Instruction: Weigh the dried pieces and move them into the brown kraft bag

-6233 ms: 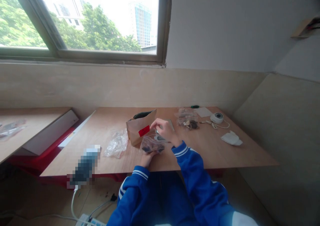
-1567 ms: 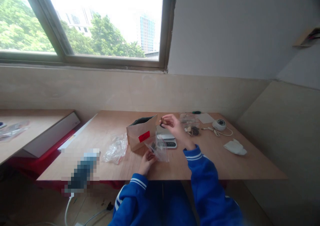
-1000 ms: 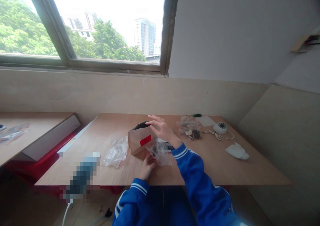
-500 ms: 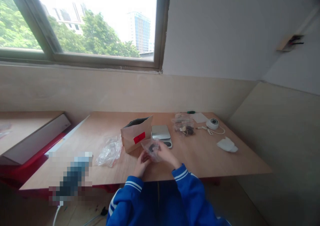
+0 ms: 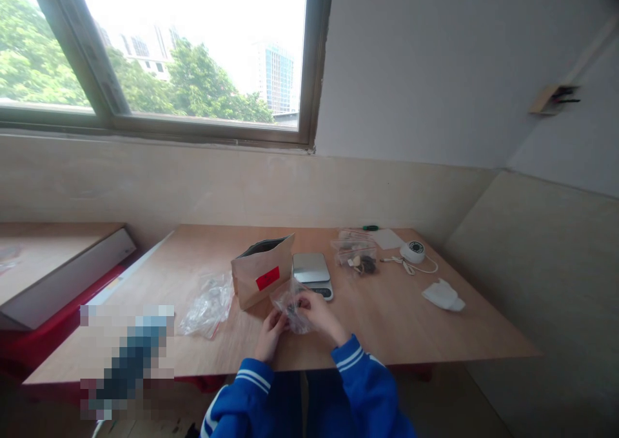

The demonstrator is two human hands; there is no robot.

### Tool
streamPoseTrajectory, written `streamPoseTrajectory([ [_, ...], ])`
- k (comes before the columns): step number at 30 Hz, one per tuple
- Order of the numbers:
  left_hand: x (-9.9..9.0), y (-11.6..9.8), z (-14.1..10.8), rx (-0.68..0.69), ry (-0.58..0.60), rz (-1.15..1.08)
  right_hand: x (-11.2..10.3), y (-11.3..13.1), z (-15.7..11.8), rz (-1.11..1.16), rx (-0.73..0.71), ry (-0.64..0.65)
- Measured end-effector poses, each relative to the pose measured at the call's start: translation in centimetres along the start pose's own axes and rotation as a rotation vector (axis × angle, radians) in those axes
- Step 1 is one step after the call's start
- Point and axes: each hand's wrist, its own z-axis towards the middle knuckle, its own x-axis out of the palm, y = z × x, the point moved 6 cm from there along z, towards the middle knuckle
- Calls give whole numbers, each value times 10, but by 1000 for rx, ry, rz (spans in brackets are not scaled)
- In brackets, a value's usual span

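Gripping a clear plastic bag [image 5: 289, 292] between left hand [image 5: 271, 333] and right hand [image 5: 319, 311], low over the near part of the wooden table [image 5: 396, 322]. Pinching its left side with left fingers, grasping at its right side with right fingers, around dark contents [image 5: 291, 309] too small to make out; cannot tell whether inside or outside the plastic on the right. Held just in front of the digital scale [image 5: 310, 268], beside the lower right corner of the brown paper bag [image 5: 252, 271].
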Motion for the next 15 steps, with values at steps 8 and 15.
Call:
streamPoseTrajectory([
  [8, 4, -5, -3, -36, -40, -16, -68, 96, -1, -149, -264, -280],
  [15, 2, -3, -4, -44, -77, -11, -56, 181, 52, -112, -579, -334],
])
